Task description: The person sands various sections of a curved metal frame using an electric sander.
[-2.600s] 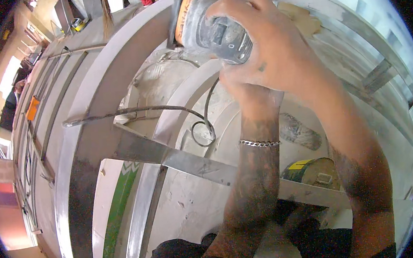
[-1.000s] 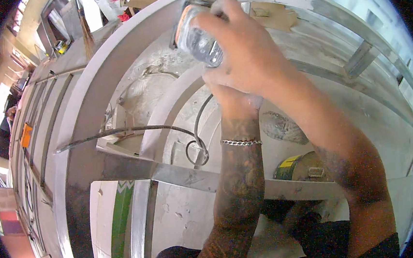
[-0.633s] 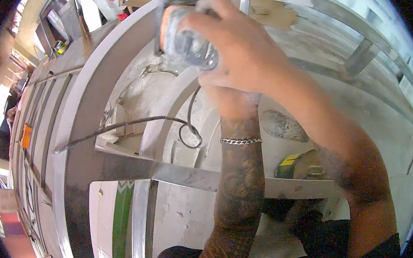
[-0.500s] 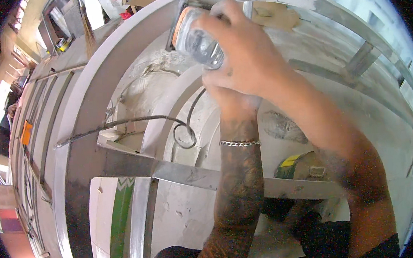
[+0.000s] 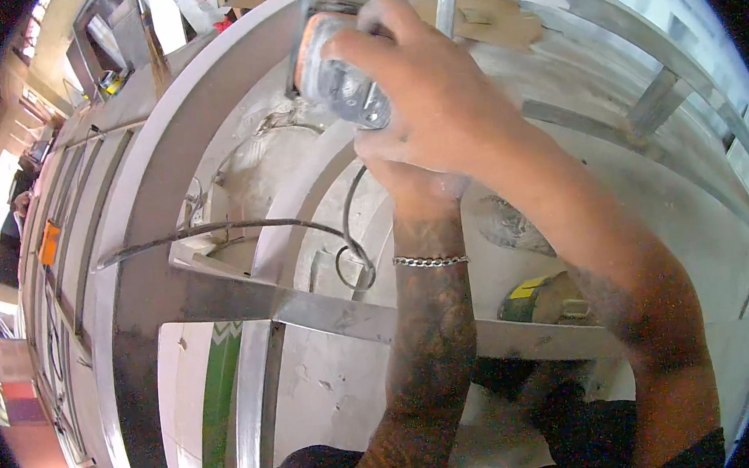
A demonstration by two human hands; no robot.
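Left hand (image 5: 402, 172) and right hand (image 5: 447, 87) are together, the left's grip hidden from me, the right wrapped around a sander (image 5: 347, 88) against the curved frame (image 5: 176, 148). Across that frame runs a cord (image 5: 233, 226), looping right; snagged, it could jerk the sander askew.
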